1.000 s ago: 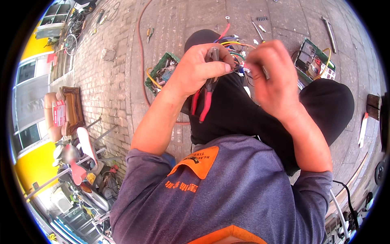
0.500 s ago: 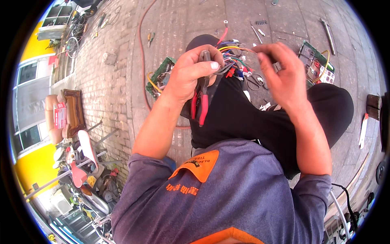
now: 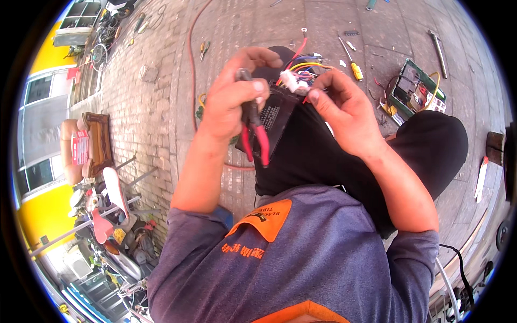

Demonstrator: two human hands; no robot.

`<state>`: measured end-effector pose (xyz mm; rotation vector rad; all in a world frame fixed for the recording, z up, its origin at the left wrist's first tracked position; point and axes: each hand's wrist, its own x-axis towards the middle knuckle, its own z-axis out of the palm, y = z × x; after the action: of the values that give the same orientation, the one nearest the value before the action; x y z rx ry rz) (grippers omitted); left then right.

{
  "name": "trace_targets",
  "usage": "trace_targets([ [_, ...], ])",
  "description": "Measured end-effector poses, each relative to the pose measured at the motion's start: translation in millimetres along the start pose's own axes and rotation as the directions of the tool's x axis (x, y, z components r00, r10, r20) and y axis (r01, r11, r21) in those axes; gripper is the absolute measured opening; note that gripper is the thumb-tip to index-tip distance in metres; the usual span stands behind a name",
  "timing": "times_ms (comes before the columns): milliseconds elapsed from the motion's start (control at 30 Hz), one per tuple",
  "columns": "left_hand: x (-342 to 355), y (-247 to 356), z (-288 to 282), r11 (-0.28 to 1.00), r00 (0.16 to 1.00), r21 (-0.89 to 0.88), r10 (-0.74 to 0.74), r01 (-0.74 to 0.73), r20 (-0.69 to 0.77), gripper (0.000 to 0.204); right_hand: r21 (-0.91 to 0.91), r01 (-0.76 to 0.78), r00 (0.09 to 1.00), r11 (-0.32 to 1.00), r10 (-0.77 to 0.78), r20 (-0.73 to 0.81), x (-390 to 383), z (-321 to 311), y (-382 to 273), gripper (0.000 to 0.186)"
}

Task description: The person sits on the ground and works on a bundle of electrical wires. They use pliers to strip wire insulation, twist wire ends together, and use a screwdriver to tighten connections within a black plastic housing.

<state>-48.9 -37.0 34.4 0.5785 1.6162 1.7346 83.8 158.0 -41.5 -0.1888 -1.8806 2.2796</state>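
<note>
Black box (image 3: pixel 277 116) with pale print, taken as landmark, is seen over the left thigh of the black trousers (image 3: pixel 323 161). Left hand (image 3: pixel 229 102) is held up just left of the box; index finger partly extended, other fingers curled, thumb pressed down. Red-handled pliers (image 3: pixel 251 114) are gripped in it, in front of the box's left part as viewed, head pointed away from the torso, handles toward it and slightly spread. Whether the plier tips meet cannot be told.

Right hand (image 3: pixel 353 113) is placed right of the box, thumb and index nearly closed in a pinch on the wire bundle (image 3: pixel 311 65). Exact strand or plug pinched cannot be told. White connectors (image 3: pixel 290 81) of the bundle are bunched at the box's far end, close to the right fingertips. Red lead (image 3: pixel 300 48) with ring terminal is extended beyond the box, past the bundle.

Yellow-handled screwdriver (image 3: pixel 356 71) is laid on the paving, beyond and right of the box. Green basket (image 3: pixel 399 106), filled with small parts, is set well right of the box; long metal tool (image 3: pixel 439 54) is left farther out. Reddish hose (image 3: pixel 190 59) is run left of the box.
</note>
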Motion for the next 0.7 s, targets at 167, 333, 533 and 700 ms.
trace_targets([
  [167,-45.2,27.7,-44.6,0.987,0.993,0.16,-0.009,0.028,-0.114,0.05,0.067,-0.047,0.998,0.997,0.045,0.036,-0.2,-3.3,0.5,0.012],
  [333,-93.5,-2.1,-105.4,0.887,0.928,0.407,-0.059,0.218,-0.368,0.028,0.123,-0.115,0.99,0.986,0.105,0.089,-5.3,-7.0,-3.7,0.015],
  [533,-163.2,-182.3,-155.4,0.745,0.707,0.278,-0.347,0.607,-0.616,0.019,0.065,0.009,0.999,0.998,-0.012,0.048,-4.4,-21.4,-19.0,0.021],
  [700,-228.4,-354.9,-161.0,0.634,0.803,0.497,-0.42,0.593,-0.423,0.024,0.037,0.021,0.999,0.999,-0.019,-0.046,-0.5,-31.1,-29.7,0.02],
])
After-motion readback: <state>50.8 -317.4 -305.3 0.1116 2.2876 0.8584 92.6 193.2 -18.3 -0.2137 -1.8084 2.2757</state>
